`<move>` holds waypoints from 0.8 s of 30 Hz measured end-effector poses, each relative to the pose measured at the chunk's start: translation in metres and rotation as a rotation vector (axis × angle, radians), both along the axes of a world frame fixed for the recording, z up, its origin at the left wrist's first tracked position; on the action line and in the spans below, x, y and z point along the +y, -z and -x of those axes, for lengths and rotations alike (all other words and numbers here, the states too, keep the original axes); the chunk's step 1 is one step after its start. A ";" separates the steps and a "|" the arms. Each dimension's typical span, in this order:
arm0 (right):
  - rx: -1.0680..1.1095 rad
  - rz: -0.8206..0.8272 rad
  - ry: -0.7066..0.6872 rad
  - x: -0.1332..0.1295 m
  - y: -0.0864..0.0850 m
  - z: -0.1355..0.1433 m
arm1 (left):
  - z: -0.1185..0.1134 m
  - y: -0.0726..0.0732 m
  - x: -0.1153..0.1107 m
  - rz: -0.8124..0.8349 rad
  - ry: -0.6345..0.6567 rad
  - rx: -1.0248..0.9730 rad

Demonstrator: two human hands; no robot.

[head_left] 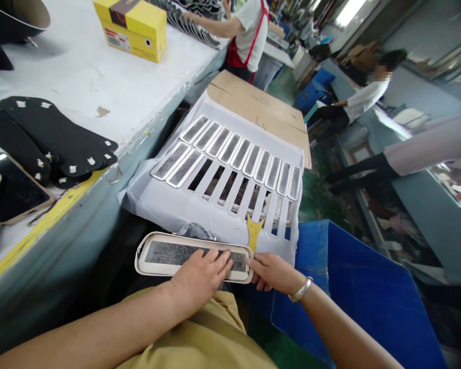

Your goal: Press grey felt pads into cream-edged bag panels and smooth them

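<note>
Head view: resting loosely open left hand (pixel 203 270) on dark strip (pixel 169 252) in pale oblong piece (pixel 149 268); pinching end with right hand (pixel 272 271); apparently mid-seating, calling for even pressure.

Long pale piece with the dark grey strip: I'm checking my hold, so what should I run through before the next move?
1. Left hand resting on the dark grey strip: ok.
2. Right hand gripping the right end of the long pale piece: ok.
3. Strip within the piece's rim: ok.
4. Piece supported underneath: cannot tell, hidden.
5. Yellow notched piece free of its edge: cannot tell, they overlap in view.
6. Front row of grey panels filled: not ok, only two lie there.
</note>
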State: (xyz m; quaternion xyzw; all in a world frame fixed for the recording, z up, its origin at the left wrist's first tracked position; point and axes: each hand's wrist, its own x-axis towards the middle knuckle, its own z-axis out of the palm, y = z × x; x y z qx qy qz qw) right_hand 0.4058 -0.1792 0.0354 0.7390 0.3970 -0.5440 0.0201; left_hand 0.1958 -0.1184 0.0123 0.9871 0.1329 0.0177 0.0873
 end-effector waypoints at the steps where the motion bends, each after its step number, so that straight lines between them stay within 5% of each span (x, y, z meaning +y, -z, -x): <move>1: -0.026 0.012 0.005 0.001 0.000 0.001 | -0.004 0.001 0.000 -0.007 -0.010 0.014; 19: 0.335 0.249 0.235 0.008 0.005 -0.019 | -0.008 -0.002 0.000 0.012 -0.082 0.035; 24: 0.477 0.085 0.370 -0.004 0.009 -0.033 | -0.007 -0.001 0.001 0.053 -0.091 0.023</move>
